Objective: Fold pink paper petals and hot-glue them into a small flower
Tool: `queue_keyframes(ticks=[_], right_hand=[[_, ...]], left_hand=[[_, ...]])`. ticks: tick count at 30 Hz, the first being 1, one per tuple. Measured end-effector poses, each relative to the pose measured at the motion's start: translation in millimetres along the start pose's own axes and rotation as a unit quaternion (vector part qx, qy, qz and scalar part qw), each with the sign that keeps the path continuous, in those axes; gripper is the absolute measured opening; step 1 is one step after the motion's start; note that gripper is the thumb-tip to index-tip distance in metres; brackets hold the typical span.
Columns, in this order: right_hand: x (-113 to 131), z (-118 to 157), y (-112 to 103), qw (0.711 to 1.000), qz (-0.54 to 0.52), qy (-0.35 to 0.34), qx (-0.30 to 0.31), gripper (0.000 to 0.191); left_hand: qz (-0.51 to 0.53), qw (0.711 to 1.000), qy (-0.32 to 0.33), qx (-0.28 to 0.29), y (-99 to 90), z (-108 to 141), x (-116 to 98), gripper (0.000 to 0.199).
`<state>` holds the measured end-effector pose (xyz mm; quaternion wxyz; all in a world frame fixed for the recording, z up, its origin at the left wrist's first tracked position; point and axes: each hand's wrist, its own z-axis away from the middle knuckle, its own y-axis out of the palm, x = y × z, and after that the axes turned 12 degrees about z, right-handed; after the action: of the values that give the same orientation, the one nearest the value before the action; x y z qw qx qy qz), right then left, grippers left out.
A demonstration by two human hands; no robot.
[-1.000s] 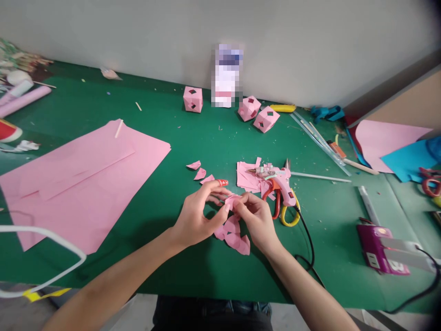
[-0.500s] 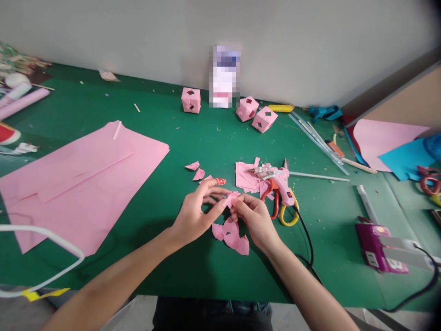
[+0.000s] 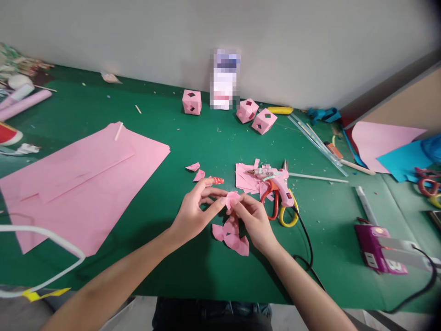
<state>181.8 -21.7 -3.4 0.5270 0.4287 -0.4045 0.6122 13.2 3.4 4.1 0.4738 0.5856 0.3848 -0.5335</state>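
Between my two hands is a small curved pink paper piece, lifted over the green table. My left hand pinches its left edge with thumb and fingers; one finger wears a red wrap. The thumb and fingertips of my right hand close on its right side. Just below lies a joined group of curved pink paper pieces, partly covered by my right hand. Loose pink paper petals rest beyond my left fingers. A pink glue gun lies right of my hands, over paper strips and scissors.
Large pink paper sheets cover the left side. Pink paper cubes with cut-out holes stand near the wall beside a blurred upright object. A purple box with a power strip sits at right. The glue gun's black cord trails toward the front edge.
The held paper piece has turned slightly, showing more of its curved face. Both hands stay nearly in place, and the whole view has shifted a little.
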Motion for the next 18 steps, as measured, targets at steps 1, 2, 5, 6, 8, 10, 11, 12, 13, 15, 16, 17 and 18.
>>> queue_keyframes(ticks=[1, 2, 5, 6, 8, 10, 11, 12, 13, 15, 16, 17, 18], right_hand=[[-1.2, 0.2, -0.4, 1.000, 0.004, -0.008, -0.006, 0.033], [-2.2, 0.5, -1.0, 1.000, 0.008, -0.016, -0.013, 0.034], [-3.3, 1.5, -2.5, 0.999, 0.015, -0.032, -0.027, 0.035], [-3.1, 1.8, -2.9, 0.999, 0.016, -0.034, -0.030, 0.035], [-2.3, 2.3, -3.2, 0.999, 0.017, -0.036, -0.033, 0.035], [-2.0, 2.6, -3.3, 0.999, 0.015, -0.035, -0.033, 0.035], [-2.2, 2.6, -3.2, 0.999, 0.013, -0.033, -0.032, 0.035], [-2.7, 2.7, -3.1, 0.999, 0.009, -0.032, -0.029, 0.035], [-3.2, 2.7, -2.9, 0.999, 0.005, -0.031, -0.026, 0.035], [-4.3, 2.6, -2.7, 0.999, -0.004, -0.029, -0.022, 0.034], [-4.8, 2.5, -2.6, 0.999, -0.007, -0.029, -0.021, 0.033], [-5.1, 2.4, -2.5, 0.999, -0.010, -0.029, -0.020, 0.033], [-5.2, 2.3, -2.4, 0.999, -0.012, -0.029, -0.021, 0.033]], left_hand=[[-0.001, 1.000, -0.004, 0.004, 0.3, 0.5, -0.3, 0.038], [-0.004, 1.000, -0.009, 0.007, 0.5, 0.9, -0.6, 0.039], [-0.007, 1.000, -0.019, 0.021, 0.9, 1.5, -1.1, 0.037], [-0.006, 0.999, -0.020, 0.026, 1.0, 1.6, -1.0, 0.036], [-0.001, 0.999, -0.023, 0.034, 1.1, 1.5, -1.0, 0.035], [0.006, 0.999, -0.028, 0.040, 1.0, 1.1, -0.9, 0.035], [0.010, 0.999, -0.031, 0.041, 0.9, 0.9, -0.8, 0.035], [0.012, 0.998, -0.035, 0.041, 0.8, 0.8, -0.6, 0.036], [0.014, 0.998, -0.038, 0.041, 0.6, 0.6, -0.4, 0.036], [0.017, 0.998, -0.042, 0.040, 0.3, 0.5, 0.1, 0.037], [0.019, 0.998, -0.042, 0.039, 0.2, 0.4, 0.3, 0.038], [0.021, 0.998, -0.043, 0.039, 0.1, 0.4, 0.3, 0.039], [0.024, 0.998, -0.045, 0.039, 0.2, 0.4, 0.1, 0.039]])
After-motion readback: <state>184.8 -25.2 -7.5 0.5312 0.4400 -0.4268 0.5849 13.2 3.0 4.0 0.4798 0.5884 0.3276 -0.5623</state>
